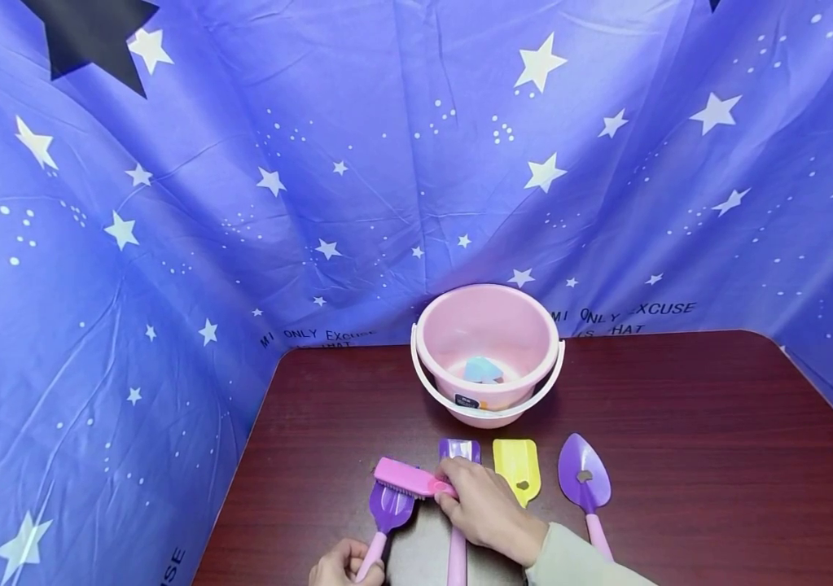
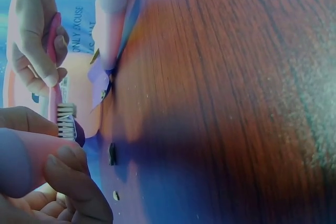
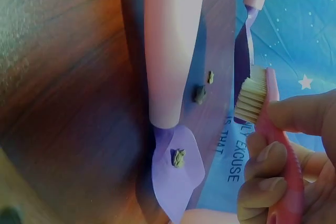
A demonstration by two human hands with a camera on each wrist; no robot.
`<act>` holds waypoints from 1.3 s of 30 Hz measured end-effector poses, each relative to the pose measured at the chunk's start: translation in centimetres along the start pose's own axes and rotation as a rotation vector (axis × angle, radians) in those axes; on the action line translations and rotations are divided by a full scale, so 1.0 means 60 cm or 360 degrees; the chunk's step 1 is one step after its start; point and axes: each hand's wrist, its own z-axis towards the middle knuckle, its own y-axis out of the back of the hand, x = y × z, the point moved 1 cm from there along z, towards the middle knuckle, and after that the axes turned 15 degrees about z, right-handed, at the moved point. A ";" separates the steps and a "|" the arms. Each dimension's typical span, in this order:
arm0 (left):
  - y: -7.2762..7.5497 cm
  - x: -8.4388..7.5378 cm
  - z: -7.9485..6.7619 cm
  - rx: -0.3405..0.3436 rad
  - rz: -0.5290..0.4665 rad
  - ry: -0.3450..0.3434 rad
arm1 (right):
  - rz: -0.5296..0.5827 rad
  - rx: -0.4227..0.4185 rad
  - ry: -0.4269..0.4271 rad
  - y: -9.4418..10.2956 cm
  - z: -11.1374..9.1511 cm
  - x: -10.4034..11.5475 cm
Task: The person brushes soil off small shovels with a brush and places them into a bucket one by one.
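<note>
Head view: I log bright, fairly even light; curtain (image 1: 379, 106) print legible, tabletop (image 1: 694, 423) showing pale glare at lower frame edge. Soft shadow around bucket (image 1: 485, 417) base. Left wrist view: I note haze, bluish cast, grainy glare at right edge, broad dark shadow across tabletop. Right wrist view: dimmer; pink brush (image 3: 252, 98) bristles distinct, dark shadow alongside shovel handle (image 3: 173, 45).
</note>
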 end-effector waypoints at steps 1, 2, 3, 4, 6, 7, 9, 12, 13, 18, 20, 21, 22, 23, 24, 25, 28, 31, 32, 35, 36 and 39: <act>-0.001 0.000 0.000 -0.0004 -0.0002 -0.0006 | -0.0001 -0.0006 -0.0008 0.001 0.001 -0.001; -0.001 0.001 -0.001 -0.0007 -0.0002 -0.0012 | -0.0002 -0.0012 -0.0015 0.002 0.002 -0.001; -0.001 0.001 -0.001 -0.0008 -0.0001 -0.0017 | 0.0000 -0.0015 -0.0021 0.003 0.003 -0.002; -0.002 0.002 -0.001 -0.0010 0.0000 -0.0023 | -0.0001 -0.0019 -0.0026 0.004 0.004 -0.003; -0.003 0.003 0.000 -0.0018 0.0010 -0.0036 | -0.0004 -0.0026 -0.0033 0.006 0.005 -0.004; -0.004 0.004 0.000 -0.0018 0.0015 -0.0041 | -0.0007 -0.0028 -0.0034 0.006 0.006 -0.005; -0.005 0.006 0.000 -0.0022 0.0024 -0.0053 | -0.0011 -0.0035 -0.0041 0.006 0.007 -0.006; -0.006 0.008 -0.001 -0.0035 0.0028 -0.0076 | -0.0013 -0.0052 -0.0055 0.007 0.009 -0.008; -0.007 0.009 -0.001 -0.0039 0.0026 -0.0086 | -0.0011 -0.0058 -0.0064 0.008 0.010 -0.008; -0.010 0.011 -0.002 -0.0057 0.0020 -0.0107 | -0.0016 -0.0111 -0.0123 0.013 0.013 -0.011; -0.009 0.010 -0.002 -0.0049 0.0015 -0.0094 | -0.0018 -0.0135 -0.0140 0.016 0.014 -0.012; -0.009 0.010 -0.001 -0.0041 0.0015 -0.0090 | -0.0018 -0.0144 -0.0146 0.018 0.015 -0.013; -0.009 0.010 -0.001 -0.0030 0.0015 -0.0087 | -0.0015 -0.0154 -0.0150 0.020 0.016 -0.013; -0.008 0.009 -0.001 -0.0005 0.0004 -0.0074 | -0.0015 -0.0162 -0.0157 0.022 0.016 -0.014; -0.007 0.009 -0.001 0.0020 -0.0004 -0.0062 | -0.0013 -0.0164 -0.0164 0.024 0.017 -0.014; -0.006 0.008 -0.001 0.0046 -0.0008 -0.0052 | -0.0015 -0.0170 -0.0168 0.026 0.017 -0.015; -0.004 0.007 -0.001 0.0123 -0.0027 -0.0017 | -0.0025 -0.0189 -0.0180 0.031 0.017 -0.015; -0.002 0.005 -0.001 0.0147 -0.0032 0.0004 | -0.0026 -0.0210 -0.0183 0.036 0.016 -0.016; -0.001 0.005 0.000 0.0148 -0.0037 0.0009 | -0.0026 -0.0217 -0.0182 0.038 0.016 -0.016; 0.001 0.003 0.000 0.0141 -0.0049 0.0018 | -0.0027 -0.0233 -0.0176 0.041 0.014 -0.017; 0.002 0.003 0.001 0.0139 -0.0054 0.0020 | -0.0031 -0.0237 -0.0173 0.041 0.013 -0.017; 0.005 0.003 0.003 0.0146 -0.0049 0.0024 | -0.0043 -0.0245 -0.0160 0.043 0.012 -0.019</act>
